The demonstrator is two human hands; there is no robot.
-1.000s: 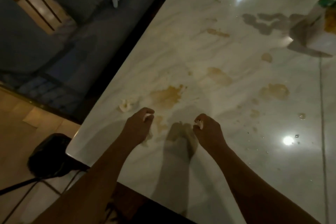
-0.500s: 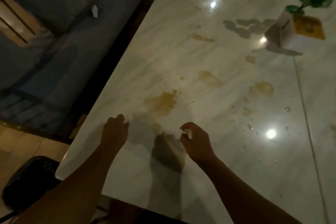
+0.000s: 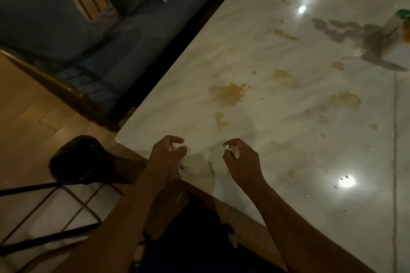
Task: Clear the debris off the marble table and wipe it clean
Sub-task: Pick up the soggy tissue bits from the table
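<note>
— Holding what?
— A small white bit (image 3: 176, 146) curled inside the left hand (image 3: 166, 156), and a crumpled white wad (image 3: 231, 150) pinched in the right hand (image 3: 240, 159). Both just on the near side of the big brown spill (image 3: 228, 93), low over the desk (image 3: 288, 195).
— What to do now, most likely?
— Squeeze tight to lose no crumbs. Carry both to the black bag (image 3: 75, 159), down on the floor, left of the big brown spill and nearer. Let go only right over the bag.
— Anything in the bag?
— Too dark to tell.
— Any other pot or box?
— A white box (image 3: 398, 55), far right of the big brown spill and further back, cut off by the picture's edge. With something green (image 3: 402, 13) poking out on top; can't tell what. Best to leave it standing and wipe round it.
— And the brown spots?
— Not wiped yet. Need a cloth; none in sight.
</note>
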